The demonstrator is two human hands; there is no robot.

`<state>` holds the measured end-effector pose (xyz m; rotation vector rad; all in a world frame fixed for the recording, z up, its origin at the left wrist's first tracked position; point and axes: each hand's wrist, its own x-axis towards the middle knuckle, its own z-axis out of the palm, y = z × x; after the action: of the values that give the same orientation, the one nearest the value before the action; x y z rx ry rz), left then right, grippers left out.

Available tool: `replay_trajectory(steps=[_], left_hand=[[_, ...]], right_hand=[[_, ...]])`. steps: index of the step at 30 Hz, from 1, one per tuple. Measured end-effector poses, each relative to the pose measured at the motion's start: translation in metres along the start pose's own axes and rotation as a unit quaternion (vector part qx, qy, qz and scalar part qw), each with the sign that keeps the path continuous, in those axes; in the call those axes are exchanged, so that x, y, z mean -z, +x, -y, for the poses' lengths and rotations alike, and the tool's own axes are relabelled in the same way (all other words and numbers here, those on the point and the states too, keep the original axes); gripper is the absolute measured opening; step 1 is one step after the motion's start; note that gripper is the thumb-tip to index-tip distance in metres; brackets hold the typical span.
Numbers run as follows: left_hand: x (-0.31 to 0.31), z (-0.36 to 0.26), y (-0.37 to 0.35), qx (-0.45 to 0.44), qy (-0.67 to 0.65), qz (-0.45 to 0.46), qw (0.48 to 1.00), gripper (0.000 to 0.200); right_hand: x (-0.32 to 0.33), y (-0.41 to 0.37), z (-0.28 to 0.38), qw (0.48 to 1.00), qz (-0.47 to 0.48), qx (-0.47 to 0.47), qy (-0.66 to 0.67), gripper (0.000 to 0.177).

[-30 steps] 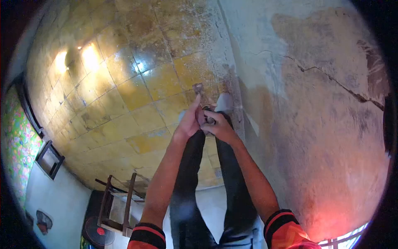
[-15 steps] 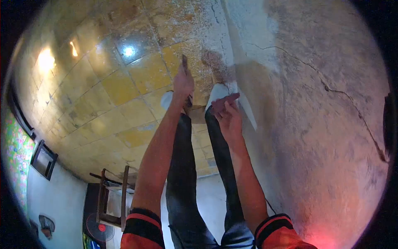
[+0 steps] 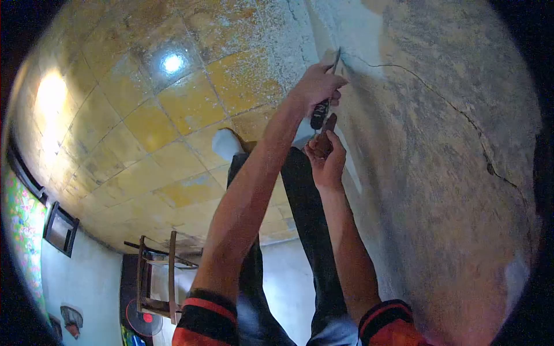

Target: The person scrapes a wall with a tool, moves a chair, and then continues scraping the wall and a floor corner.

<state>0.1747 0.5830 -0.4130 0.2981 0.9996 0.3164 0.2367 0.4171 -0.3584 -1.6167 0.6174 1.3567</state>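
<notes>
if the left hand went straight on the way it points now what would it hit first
Most likely the stained grey plaster wall: the left hand grips a dark-handled metal scraper whose blade tip seems to touch that wall, near its crack. Depth is hard to judge.

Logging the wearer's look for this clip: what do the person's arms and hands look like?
The left hand and right hand are ungloved, the forearms bare. The left sleeve and right sleeve are short, red-orange with black bands at the cuff. No watch shows on either wrist.
</notes>
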Motion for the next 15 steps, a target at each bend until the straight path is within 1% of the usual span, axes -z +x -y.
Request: replay_trajectory(steps=[2,4,6,8,11,12,15], left_hand=[[0.006,0.001,0.010,0.036,-0.017,0.010,0.999,0.025],[0.014,-0.004,0.026,0.041,0.040,0.017,0.998,0.024],[0.019,-0.001,0.030,0.029,0.090,0.028,0.995,0.023],[0.021,-0.007,0.012,0.003,0.146,0.046,0.988,0.021],[0.027,-0.005,0.008,0.038,-0.021,0.082,0.996,0.018],[0.027,-0.009,0.012,0.033,0.035,0.041,0.998,0.017],[0.031,0.009,0.035,0.011,0.006,0.047,0.999,0.017]], right_hand=[[-0.002,0.003,0.004,1.000,0.000,-0.008,-0.015,0.012],[-0.005,0.006,0.006,0.999,-0.010,-0.009,-0.030,0.011],[-0.005,0.010,0.006,0.999,-0.002,-0.019,-0.043,0.011],[-0.011,0.010,0.009,0.998,0.007,-0.022,-0.061,0.012],[-0.013,0.003,0.010,0.994,0.024,-0.025,-0.105,0.013],[-0.012,0.005,0.008,0.992,0.037,-0.022,-0.117,0.014],[-0.014,0.006,0.009,0.988,0.051,-0.023,-0.145,0.016]])
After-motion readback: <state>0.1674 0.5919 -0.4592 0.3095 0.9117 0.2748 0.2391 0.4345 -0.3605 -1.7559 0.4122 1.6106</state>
